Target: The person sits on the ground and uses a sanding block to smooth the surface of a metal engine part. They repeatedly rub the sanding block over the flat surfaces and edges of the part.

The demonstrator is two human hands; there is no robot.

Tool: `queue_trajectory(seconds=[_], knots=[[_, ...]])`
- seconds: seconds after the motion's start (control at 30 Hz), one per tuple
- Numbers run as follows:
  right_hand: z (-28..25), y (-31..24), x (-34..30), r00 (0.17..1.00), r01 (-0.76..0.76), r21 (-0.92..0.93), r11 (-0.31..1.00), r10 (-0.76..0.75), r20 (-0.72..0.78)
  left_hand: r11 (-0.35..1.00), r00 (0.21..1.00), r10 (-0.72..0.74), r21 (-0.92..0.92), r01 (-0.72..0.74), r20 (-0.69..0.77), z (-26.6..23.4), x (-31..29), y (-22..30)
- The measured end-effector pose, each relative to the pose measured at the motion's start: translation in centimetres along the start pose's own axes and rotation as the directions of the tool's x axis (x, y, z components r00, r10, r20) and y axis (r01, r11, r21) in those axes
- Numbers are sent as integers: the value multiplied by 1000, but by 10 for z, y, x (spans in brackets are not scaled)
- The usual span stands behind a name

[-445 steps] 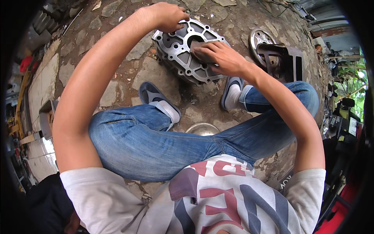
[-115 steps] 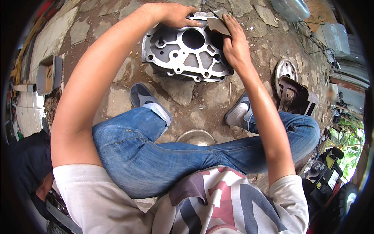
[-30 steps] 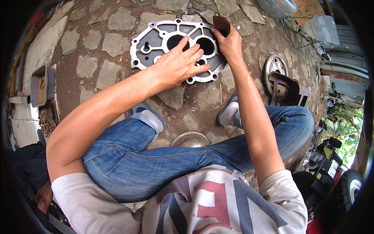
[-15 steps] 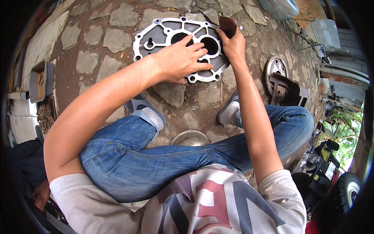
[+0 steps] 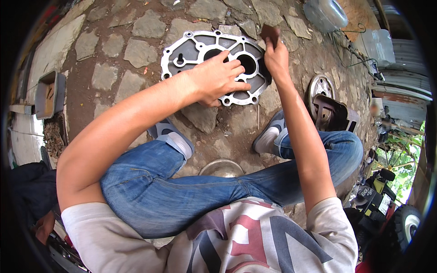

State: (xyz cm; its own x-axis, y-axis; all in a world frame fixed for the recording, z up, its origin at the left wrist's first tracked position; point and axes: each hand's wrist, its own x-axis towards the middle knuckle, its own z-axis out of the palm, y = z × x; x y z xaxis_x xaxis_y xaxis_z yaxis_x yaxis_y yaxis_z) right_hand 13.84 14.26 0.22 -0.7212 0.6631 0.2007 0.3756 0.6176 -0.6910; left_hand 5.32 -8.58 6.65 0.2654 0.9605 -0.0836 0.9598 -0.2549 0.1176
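Observation:
A grey cast-metal housing cover (image 5: 188, 49), with a bright machined rim, ribs, bolt holes and two large round openings, lies in front of my feet. My left hand (image 5: 220, 78) grips its near side. The fingers reach over the ribs by the openings, and the thumb is at the near edge. My right hand (image 5: 276, 58) is by the cover's far right edge. It pinches a small brown sheet (image 5: 270, 32) that looks like sandpaper. Part of the sheet is hidden by the fingers, and whether it touches the rim cannot be told.
A round metal bowl (image 5: 222, 168) sits between my legs. Right of my foot lie a round metal disc (image 5: 321, 85) and a dark bent metal part (image 5: 336, 112). A grey tray (image 5: 49, 95) stands left; clear plastic containers (image 5: 326, 14) are far right. The ground is uneven stone paving.
The cover sits slightly nearer and further right in view, with my left hand still on it. My right hand has shifted a little nearer, and the brown sheet shows less of its face.

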Motion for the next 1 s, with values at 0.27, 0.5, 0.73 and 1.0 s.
queue_trajectory(seconds=[0.27,0.5,0.73,1.0], knots=[[3,-12,-4,986,91,28,995,-94,140,936,995,-44,-353,9,-89,-12,-7,-20],[7,-14,-11,980,118,21,993,-120,161,705,814,-573,-446,551,100,-12,-13,-91],[12,-10,-14,981,142,93,985,-153,119,649,790,-597,-497,576,138,15,28,-125],[0,-22,-17,966,229,21,973,-230,119,658,800,-536,-460,596,268,7,35,-141]])
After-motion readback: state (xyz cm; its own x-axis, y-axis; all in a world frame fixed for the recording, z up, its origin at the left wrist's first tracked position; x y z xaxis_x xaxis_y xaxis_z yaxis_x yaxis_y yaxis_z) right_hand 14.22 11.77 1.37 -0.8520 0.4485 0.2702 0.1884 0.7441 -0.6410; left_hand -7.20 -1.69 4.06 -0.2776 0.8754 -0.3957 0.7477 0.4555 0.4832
